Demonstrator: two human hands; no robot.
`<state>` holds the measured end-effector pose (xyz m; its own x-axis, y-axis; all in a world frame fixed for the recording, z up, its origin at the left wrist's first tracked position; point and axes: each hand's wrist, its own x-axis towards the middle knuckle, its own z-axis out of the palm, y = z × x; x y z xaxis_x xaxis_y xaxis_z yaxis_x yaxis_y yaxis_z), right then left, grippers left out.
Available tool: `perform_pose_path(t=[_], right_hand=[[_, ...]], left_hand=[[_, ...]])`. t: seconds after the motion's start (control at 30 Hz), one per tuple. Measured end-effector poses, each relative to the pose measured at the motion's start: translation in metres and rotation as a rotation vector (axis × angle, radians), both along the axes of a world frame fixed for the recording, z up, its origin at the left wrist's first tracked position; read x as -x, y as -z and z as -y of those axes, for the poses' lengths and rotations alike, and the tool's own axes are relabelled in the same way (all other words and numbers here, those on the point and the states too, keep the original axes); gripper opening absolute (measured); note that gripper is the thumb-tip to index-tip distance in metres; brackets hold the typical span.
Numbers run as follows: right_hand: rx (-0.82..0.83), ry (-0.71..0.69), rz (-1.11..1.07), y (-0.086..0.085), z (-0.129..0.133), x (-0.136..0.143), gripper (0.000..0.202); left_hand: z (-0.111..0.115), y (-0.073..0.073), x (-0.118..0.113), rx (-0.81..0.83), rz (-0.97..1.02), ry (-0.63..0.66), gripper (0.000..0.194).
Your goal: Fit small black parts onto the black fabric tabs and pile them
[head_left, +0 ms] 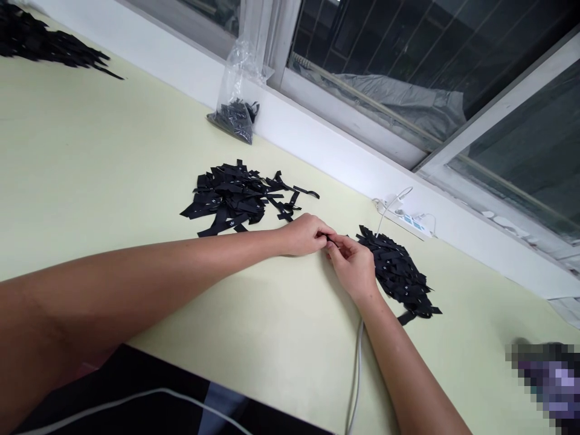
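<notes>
My left hand and my right hand meet over the table, fingertips pinched close together. Between them is a small black fabric strip, mostly hidden by the fingers. Behind my left hand lies a loose pile of black fabric strips, some with small white marks. A second pile of black strips lies just right of my right hand, with its strips packed more closely.
A clear plastic bag holding black pieces stands against the wall. More black strips lie at the far left. A white power strip sits by the wall, and a white cable runs under my right forearm. At right is a pixelated patch.
</notes>
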<state>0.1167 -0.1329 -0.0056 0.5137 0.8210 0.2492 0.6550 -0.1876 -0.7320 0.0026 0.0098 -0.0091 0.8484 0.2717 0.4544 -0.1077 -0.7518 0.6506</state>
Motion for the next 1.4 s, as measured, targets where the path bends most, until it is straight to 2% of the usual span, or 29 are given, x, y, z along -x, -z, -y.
perform_pose_path(t=[0.1, 0.3, 0.5, 0.67, 0.77, 0.83, 0.97, 1.03, 1.1, 1.2, 1.27, 1.4], right_hand=[[-0.007, 0.018, -0.005, 0.000, 0.000, -0.003, 0.033], [-0.020, 0.004, -0.037, 0.002, -0.002, -0.009, 0.033], [0.081, 0.026, 0.154, -0.007, 0.001, -0.008, 0.032], [0.114, 0.024, 0.209, -0.007, 0.003, -0.009, 0.035], [0.011, 0.099, 0.087, -0.002, 0.001, -0.013, 0.038], [-0.130, 0.161, -0.129, -0.001, -0.001, -0.015, 0.041], [-0.476, 0.190, -0.702, -0.010, -0.003, -0.011, 0.038], [-0.545, 0.128, -0.866, -0.016, -0.003, -0.004, 0.034], [-0.532, 0.032, -0.938, -0.021, -0.001, 0.003, 0.032], [-0.475, -0.079, -0.951, -0.023, 0.000, 0.012, 0.031], [-0.458, -0.093, -0.925, -0.023, 0.001, 0.014, 0.032], [-0.478, -0.067, -0.872, -0.024, 0.001, 0.011, 0.030]], left_hand=[[0.000, -0.001, 0.001, 0.077, -0.055, 0.019, 0.037], [0.002, -0.005, 0.002, 0.087, -0.100, -0.042, 0.029], [0.002, -0.004, 0.002, 0.098, -0.067, -0.062, 0.024], [0.003, 0.000, 0.000, 0.217, -0.058, -0.117, 0.031], [0.002, -0.001, 0.001, 0.203, -0.012, -0.124, 0.034], [0.005, -0.004, 0.004, 0.125, 0.028, -0.073, 0.033], [0.020, -0.011, 0.009, -0.028, 0.068, 0.177, 0.027], [0.031, -0.012, 0.011, -0.002, 0.016, 0.288, 0.025], [0.040, -0.012, 0.011, 0.044, -0.061, 0.351, 0.022], [0.044, -0.012, 0.010, 0.068, -0.072, 0.310, 0.021], [0.041, -0.012, 0.008, 0.052, -0.056, 0.264, 0.022], [0.035, -0.009, 0.006, -0.037, -0.063, 0.252, 0.025]])
